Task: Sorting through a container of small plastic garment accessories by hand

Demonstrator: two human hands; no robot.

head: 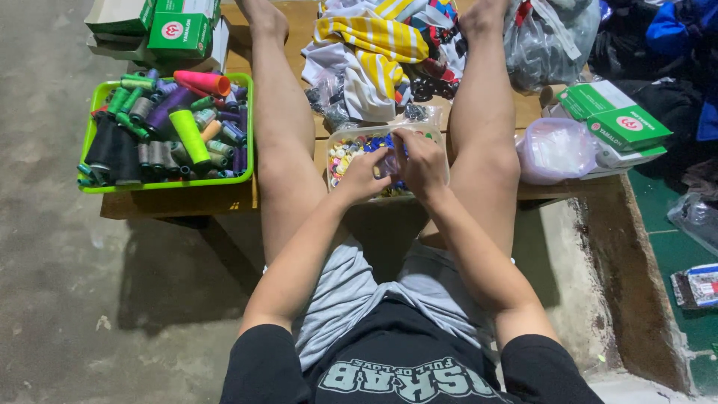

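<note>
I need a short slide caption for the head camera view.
Both hands, left hand and right hand, sort buttons in a clear tub.

Dim, flat overhead light, soft shadows under the bench, mild blur and wide-angle stretching at the edges

Bare grey concrete floor [82, 292]; low wooden platform [179, 200]; green mat [677, 224] at right; dim light.

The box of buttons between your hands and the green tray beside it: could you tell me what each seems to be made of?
The button box looks like clear, glossy plastic: the coloured buttons show through its wall. The green tray seems to be opaque moulded plastic, with a bright lime rim and smooth finish, holding thread spools. The left hand and right hand pinch a small clear bag, probably thin plastic film.
</note>
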